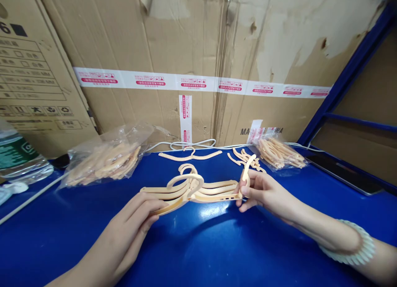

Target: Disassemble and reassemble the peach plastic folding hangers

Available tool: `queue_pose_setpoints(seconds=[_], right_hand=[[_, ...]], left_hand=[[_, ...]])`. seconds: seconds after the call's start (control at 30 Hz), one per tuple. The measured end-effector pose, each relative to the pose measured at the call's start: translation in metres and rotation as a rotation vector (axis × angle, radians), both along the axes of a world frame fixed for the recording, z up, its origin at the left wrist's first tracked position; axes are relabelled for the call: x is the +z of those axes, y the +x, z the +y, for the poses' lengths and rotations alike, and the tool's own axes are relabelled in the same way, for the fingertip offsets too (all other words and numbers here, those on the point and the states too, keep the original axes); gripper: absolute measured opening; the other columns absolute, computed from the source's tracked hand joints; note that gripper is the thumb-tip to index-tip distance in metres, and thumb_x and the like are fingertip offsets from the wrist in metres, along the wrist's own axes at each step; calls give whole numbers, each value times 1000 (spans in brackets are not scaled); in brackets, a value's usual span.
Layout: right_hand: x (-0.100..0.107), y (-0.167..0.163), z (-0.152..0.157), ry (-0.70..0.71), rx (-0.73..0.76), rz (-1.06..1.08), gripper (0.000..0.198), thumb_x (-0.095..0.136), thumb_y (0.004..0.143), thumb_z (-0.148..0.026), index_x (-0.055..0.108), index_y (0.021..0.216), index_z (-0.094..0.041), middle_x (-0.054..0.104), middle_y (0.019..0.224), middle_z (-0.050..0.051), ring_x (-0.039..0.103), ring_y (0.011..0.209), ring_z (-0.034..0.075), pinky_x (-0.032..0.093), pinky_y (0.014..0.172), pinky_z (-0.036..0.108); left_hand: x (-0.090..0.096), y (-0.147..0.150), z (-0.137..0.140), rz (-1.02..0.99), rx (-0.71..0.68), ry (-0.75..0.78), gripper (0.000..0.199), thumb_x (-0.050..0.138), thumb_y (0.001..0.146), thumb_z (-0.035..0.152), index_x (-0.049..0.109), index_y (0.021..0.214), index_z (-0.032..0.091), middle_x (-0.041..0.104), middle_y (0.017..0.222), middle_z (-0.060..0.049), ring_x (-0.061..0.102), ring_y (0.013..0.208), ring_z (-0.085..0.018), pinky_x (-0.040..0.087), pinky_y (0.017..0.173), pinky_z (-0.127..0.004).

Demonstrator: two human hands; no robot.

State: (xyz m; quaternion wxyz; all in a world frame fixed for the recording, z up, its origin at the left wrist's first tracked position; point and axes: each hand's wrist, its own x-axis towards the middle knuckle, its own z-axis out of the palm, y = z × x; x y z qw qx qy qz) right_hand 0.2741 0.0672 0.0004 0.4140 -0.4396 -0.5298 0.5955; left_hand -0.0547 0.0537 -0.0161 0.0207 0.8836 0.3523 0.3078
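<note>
A small stack of beige plastic hangers (198, 190) lies on the blue table (198, 245) in front of me. My left hand (136, 218) rests its fingers on the left end of the stack. My right hand (263, 192) grips the right end of the stack and pinches a short curved beige piece (248, 169) that sticks upward. One single hanger (190, 156) lies flat farther back.
A clear bag of beige hangers (105, 159) lies at the left, a smaller bag of parts (279, 152) at the right, loose pieces (245, 156) between. Cardboard boxes (192, 63) wall the back. A water bottle (18, 159), a white cable (192, 144) and a dark tablet (344, 173) sit around.
</note>
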Motion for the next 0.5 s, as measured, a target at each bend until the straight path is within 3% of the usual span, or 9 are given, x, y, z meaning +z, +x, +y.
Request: queue_pose_setpoints(seconds=[0.23, 0.4, 0.5], right_hand=[[-3, -4, -1, 74, -62, -4, 46, 84, 66, -44, 48, 76, -18, 60, 64, -3, 66, 58, 15, 59, 57, 29], [2, -6, -3, 54, -84, 58, 40, 83, 70, -42, 55, 82, -17, 65, 68, 1, 68, 66, 16, 58, 60, 25], [5, -2, -1, 7, -91, 126, 36, 84, 70, -38, 63, 91, -17, 69, 85, 5, 68, 75, 17, 58, 62, 24]], left_hand=[[-3, 0, 2, 10, 30, -28, 26, 39, 97, 20, 52, 120, 24, 65, 117, -7, 65, 102, -19, 55, 85, -24], [-3, 3, 0, -48, 69, -45, 20, 48, 96, 30, 55, 113, 22, 69, 105, -6, 69, 92, -19, 58, 75, -22], [5, 4, 0, -26, 27, -7, 14, 46, 96, 27, 57, 103, 22, 69, 95, -4, 68, 87, -18, 57, 72, -23]])
